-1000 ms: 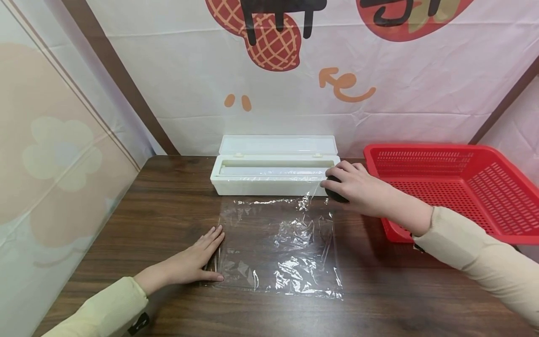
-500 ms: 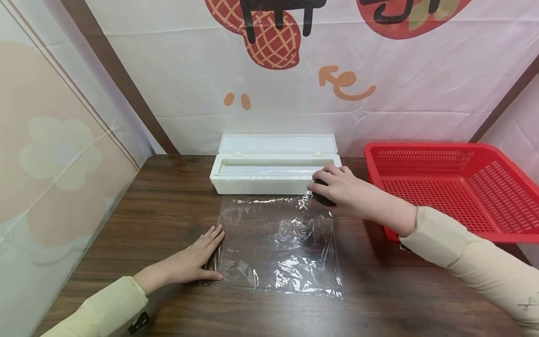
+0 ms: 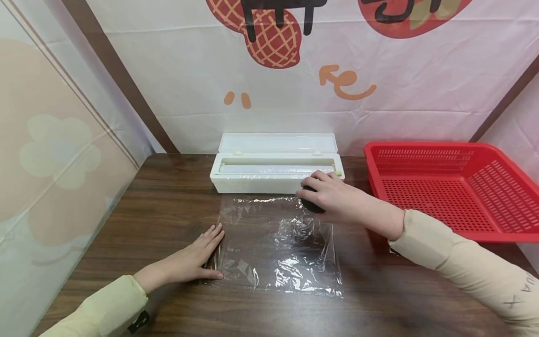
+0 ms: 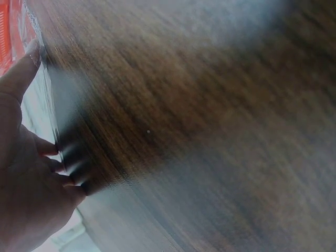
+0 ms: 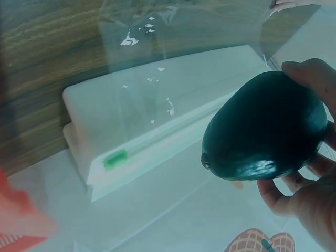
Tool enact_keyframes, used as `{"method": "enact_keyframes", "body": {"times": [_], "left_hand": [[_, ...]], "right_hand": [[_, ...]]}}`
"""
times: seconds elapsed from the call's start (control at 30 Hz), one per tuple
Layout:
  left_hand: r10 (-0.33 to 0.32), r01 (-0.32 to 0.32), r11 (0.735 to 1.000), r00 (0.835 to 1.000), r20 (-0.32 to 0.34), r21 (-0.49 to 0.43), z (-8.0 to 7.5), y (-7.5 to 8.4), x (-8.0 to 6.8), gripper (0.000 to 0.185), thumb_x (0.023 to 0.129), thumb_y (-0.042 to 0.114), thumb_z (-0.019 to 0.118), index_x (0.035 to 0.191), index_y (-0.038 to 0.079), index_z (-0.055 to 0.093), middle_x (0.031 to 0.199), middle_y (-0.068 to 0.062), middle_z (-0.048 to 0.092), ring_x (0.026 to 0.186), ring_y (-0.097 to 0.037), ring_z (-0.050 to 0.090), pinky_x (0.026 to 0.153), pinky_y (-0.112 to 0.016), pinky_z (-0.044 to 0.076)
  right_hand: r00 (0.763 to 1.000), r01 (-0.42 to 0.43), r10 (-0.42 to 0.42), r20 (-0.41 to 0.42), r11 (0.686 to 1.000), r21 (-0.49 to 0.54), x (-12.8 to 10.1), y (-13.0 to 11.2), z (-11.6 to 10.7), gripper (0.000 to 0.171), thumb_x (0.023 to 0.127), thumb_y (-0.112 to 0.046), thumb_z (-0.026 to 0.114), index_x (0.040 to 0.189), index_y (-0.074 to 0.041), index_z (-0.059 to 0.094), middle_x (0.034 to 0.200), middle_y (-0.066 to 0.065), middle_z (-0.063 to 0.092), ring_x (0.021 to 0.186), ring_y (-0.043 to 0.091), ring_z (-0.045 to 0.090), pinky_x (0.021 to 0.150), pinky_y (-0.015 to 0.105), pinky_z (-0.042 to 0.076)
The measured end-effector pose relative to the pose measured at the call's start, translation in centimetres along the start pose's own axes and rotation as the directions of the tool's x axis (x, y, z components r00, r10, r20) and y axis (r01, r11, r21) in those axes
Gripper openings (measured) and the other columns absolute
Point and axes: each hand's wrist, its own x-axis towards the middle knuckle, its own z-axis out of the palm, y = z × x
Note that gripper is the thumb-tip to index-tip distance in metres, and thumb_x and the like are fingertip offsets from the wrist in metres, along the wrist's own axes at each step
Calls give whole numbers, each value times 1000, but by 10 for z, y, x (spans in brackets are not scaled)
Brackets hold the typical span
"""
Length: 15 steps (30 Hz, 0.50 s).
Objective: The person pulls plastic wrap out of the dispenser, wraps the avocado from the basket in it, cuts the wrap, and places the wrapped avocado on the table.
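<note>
Not much readable writing here: the backdrop (image 3: 294, 70) behind the desk (image 3: 168, 206) has big black strokes over a red waffle-patterned peanut shape and an orange arrow squiggle, but the characters are cut off at the top, so we can't read them. The right sleeve (image 3: 518, 292) has small dark lettering near the cuff, too small to make out.

Our right hand (image 3: 332, 199) curls around a dark green avocado (image 3: 310, 204), held just over the far right corner of the plastic wrap sheet (image 3: 278, 248), right in front of the white wrap dispenser box (image 3: 273, 171). Our left hand (image 3: 191, 264) lies flat, fingers straight, pressing the sheet's left edge onto the desk.

The desk is dark wood grain. The dispenser's lid is flipped open against the backdrop, and there's a little green slider at its right end. A red perforated basket (image 3: 455, 187) sits at the right. Pale printed panels close off the left side.
</note>
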Motion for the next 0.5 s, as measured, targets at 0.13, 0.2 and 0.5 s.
{"method": "enact_keyframes", "body": {"times": [0.13, 0.2, 0.5], "left_hand": [[-19, 19, 1000, 1000, 13, 2, 1, -1, 1, 96, 78, 52, 63, 138, -11, 23, 147, -27, 12, 134, -43, 9, 106, -54, 17], [-28, 28, 1000, 999, 20, -1, 1, -2, 1, 97, 78, 52, 63, 139, -11, 22, 148, -26, 11, 135, -41, 9, 107, -53, 16], [-33, 33, 999, 999, 19, -2, 1, -1, 2, 98, 77, 54, 62, 139, -10, 22, 148, -25, 11, 135, -40, 9, 107, -52, 17]], "right_hand": [[1000, 18, -18, 7, 1000, 8, 5, -4, 2, 54, 62, -20, 80, 111, -9, 59, 107, 10, 54, 99, 29, 47, 68, 42, 44], [1000, 23, -24, 12, 1000, 19, 7, -6, 3, 54, 62, -19, 80, 111, -10, 59, 108, 9, 54, 99, 28, 47, 68, 42, 44], [999, 31, -33, 32, 998, 53, 13, -11, 9, 53, 65, -18, 76, 115, -12, 57, 108, 8, 53, 98, 28, 47, 67, 41, 45]]}}
